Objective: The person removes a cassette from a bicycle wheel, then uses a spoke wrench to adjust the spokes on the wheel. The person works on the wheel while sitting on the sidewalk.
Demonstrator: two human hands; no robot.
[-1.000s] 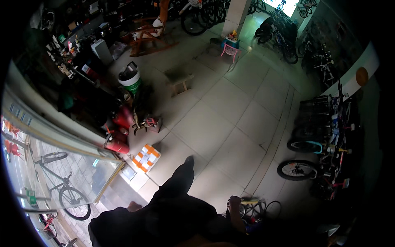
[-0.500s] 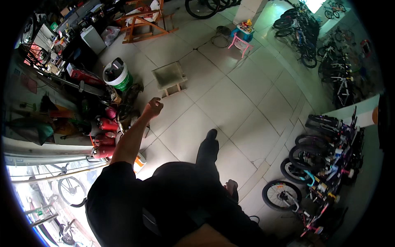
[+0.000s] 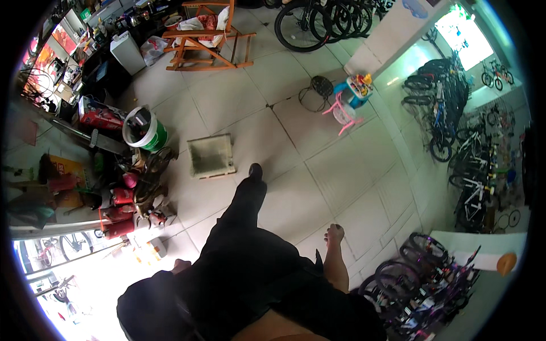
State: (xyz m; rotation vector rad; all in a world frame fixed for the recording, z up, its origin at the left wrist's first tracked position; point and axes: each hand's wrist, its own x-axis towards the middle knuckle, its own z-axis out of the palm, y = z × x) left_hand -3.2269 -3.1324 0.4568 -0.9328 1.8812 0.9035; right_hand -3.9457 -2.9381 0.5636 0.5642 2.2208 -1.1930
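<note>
My right hand (image 3: 334,233) hangs over the tiled floor to the right of my body, its fingers curled closed. A small dark patch shows at the fingers, and what they hold, if anything, is too small to name. Of my left hand (image 3: 181,265) only a bit shows beside my dark clothing at the lower left, with the fingers hidden. One leg (image 3: 242,199) is stretched forward, its dark shoe on the tiles. Just ahead and left of that shoe stands a low, worn square stool or small table (image 3: 210,156). Neither hand touches it.
A white and green bucket (image 3: 156,136) holding dark items stands left, near red canisters (image 3: 119,229). Ahead are a wooden rocking chair (image 3: 210,42), a pink and blue child's toy table (image 3: 350,96) and bicycles (image 3: 301,25). More bicycles (image 3: 421,278) crowd the right.
I have stepped forward, and the low stool is nearer. My left arm has swung back from its forward reach; my right hand has swung forward. The view has turned somewhat.
</note>
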